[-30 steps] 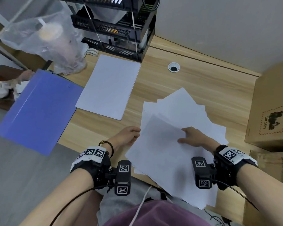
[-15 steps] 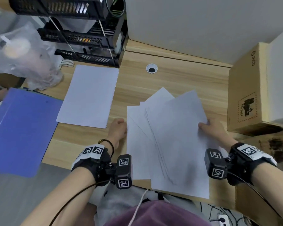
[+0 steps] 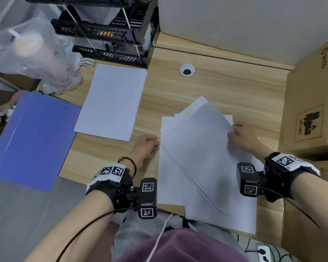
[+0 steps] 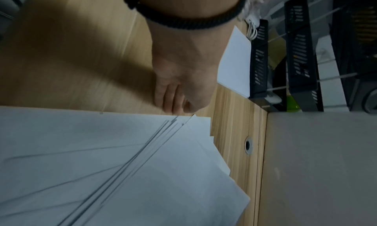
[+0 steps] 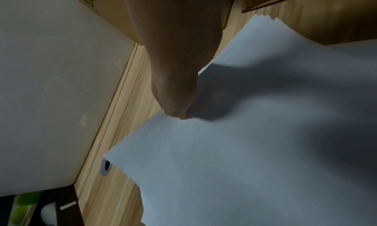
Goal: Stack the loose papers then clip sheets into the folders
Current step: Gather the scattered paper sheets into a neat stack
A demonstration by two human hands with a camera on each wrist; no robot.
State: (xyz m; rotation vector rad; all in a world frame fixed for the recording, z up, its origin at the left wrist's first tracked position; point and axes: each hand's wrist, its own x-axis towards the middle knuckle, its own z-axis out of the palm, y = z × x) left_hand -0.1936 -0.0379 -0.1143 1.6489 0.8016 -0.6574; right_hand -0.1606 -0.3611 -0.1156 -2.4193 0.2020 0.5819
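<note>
A: Papers point(image 3: 203, 159)?
B: Fanned, unaligned, on tabletop point(image 3: 216, 87) front right; near ends overhang the edge.
A: Hands?
B: Right hand point(image 3: 241, 138) pinches the top sheets' right edge. Left hand point(image 3: 146, 146) curled, fingers against the pile's left edge, gripping nothing.
A: Folder point(image 3: 32, 138)?
B: Far left, beside a neat stack point(image 3: 112, 101).
</note>
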